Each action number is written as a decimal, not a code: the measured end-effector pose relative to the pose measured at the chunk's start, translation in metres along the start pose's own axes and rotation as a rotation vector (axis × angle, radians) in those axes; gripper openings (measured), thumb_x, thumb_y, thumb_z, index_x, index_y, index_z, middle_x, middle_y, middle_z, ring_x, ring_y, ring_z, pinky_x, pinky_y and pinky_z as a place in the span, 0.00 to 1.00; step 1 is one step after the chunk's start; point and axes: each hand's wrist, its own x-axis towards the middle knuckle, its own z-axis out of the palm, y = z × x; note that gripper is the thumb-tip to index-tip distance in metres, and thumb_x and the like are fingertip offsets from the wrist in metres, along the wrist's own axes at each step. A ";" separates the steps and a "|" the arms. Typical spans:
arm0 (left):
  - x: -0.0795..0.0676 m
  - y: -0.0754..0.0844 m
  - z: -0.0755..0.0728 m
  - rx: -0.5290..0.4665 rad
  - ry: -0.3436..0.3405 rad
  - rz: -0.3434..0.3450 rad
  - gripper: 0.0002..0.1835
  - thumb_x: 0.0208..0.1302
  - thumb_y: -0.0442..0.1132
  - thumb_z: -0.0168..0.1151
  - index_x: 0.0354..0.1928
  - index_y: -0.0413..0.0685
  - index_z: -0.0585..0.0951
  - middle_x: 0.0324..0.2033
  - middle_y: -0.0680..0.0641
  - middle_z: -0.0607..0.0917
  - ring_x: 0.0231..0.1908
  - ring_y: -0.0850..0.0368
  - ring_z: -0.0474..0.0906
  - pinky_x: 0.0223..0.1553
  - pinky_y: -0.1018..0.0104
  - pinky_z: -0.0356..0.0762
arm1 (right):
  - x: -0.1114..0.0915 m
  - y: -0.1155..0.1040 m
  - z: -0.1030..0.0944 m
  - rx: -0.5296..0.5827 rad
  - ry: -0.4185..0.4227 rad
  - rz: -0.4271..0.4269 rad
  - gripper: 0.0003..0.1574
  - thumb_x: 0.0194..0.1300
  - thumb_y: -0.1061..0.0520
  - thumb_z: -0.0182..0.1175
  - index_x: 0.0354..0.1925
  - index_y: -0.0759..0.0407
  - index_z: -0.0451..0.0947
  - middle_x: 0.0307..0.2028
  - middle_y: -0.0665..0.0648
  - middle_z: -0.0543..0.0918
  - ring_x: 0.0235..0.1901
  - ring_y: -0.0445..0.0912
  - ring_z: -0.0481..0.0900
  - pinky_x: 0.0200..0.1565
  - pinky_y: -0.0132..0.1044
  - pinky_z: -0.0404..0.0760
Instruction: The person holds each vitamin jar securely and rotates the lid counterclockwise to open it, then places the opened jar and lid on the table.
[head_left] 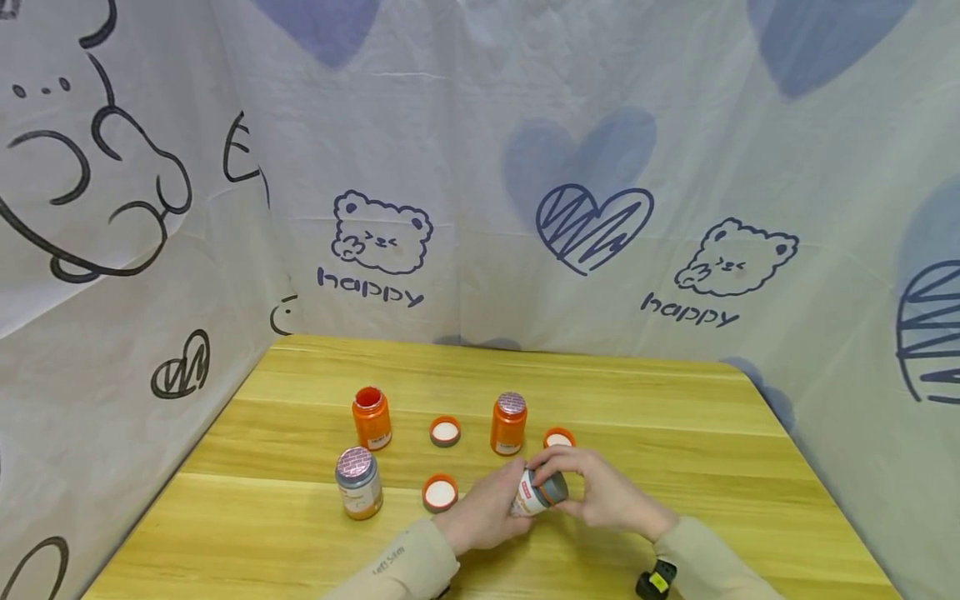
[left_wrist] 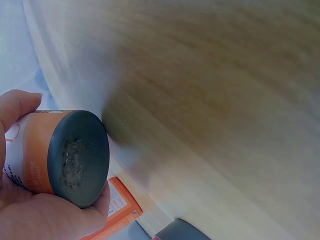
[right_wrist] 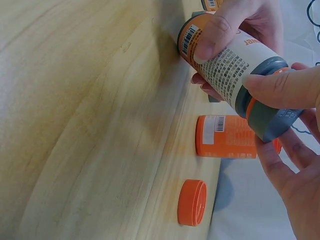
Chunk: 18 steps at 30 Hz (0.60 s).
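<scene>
My left hand (head_left: 487, 510) grips the body of a grey bottle (head_left: 528, 498) with a white and orange label, tilted over the near part of the table. Its dark grey base (left_wrist: 80, 160) faces the left wrist camera, with the thumb and fingers round the sides. At the other end, my right hand (head_left: 603, 492) holds the dark grey cap (right_wrist: 272, 120) between thumb and fingers. The cap sits at the bottle's neck, where an orange band shows beneath it. In the right wrist view, the left thumb lies across the label.
Behind the hands stands a foil-sealed orange bottle (head_left: 509, 429); an orange-rimmed cap (head_left: 559, 437) lies to its right. Farther left are an open orange bottle (head_left: 372, 423), a foil-sealed grey bottle (head_left: 360, 490) and two upturned caps, one at the back (head_left: 445, 432), the other nearer (head_left: 439, 493).
</scene>
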 end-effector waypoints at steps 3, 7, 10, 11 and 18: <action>0.000 0.000 0.000 0.002 0.004 0.003 0.25 0.59 0.37 0.71 0.54 0.51 0.69 0.42 0.56 0.79 0.37 0.70 0.73 0.40 0.75 0.75 | 0.000 0.000 0.000 0.004 -0.004 -0.003 0.32 0.48 0.73 0.73 0.47 0.45 0.82 0.56 0.52 0.83 0.58 0.49 0.80 0.61 0.41 0.79; 0.000 0.000 0.000 0.009 0.007 0.006 0.25 0.58 0.37 0.71 0.54 0.51 0.69 0.42 0.56 0.79 0.37 0.69 0.73 0.41 0.75 0.75 | 0.000 0.000 0.000 0.009 -0.002 -0.011 0.34 0.47 0.75 0.72 0.48 0.46 0.82 0.56 0.53 0.83 0.58 0.50 0.80 0.62 0.41 0.79; 0.000 0.000 0.000 0.006 0.010 0.003 0.26 0.58 0.37 0.72 0.54 0.51 0.69 0.41 0.56 0.79 0.37 0.69 0.74 0.41 0.75 0.76 | 0.000 0.000 0.000 -0.003 0.002 -0.011 0.37 0.47 0.75 0.73 0.52 0.47 0.80 0.56 0.52 0.84 0.57 0.49 0.81 0.62 0.41 0.79; 0.000 0.000 0.000 0.007 0.011 0.003 0.26 0.58 0.37 0.72 0.55 0.51 0.69 0.41 0.56 0.80 0.37 0.69 0.74 0.41 0.75 0.76 | 0.000 0.000 0.000 -0.009 0.003 -0.010 0.38 0.47 0.75 0.73 0.53 0.47 0.80 0.56 0.51 0.84 0.57 0.49 0.81 0.62 0.41 0.79; 0.000 0.001 0.000 0.003 0.015 0.002 0.28 0.58 0.36 0.72 0.57 0.50 0.68 0.42 0.55 0.80 0.38 0.69 0.75 0.42 0.74 0.76 | 0.000 -0.001 0.001 -0.030 0.010 -0.010 0.42 0.46 0.75 0.73 0.57 0.50 0.77 0.56 0.52 0.84 0.57 0.49 0.81 0.62 0.42 0.79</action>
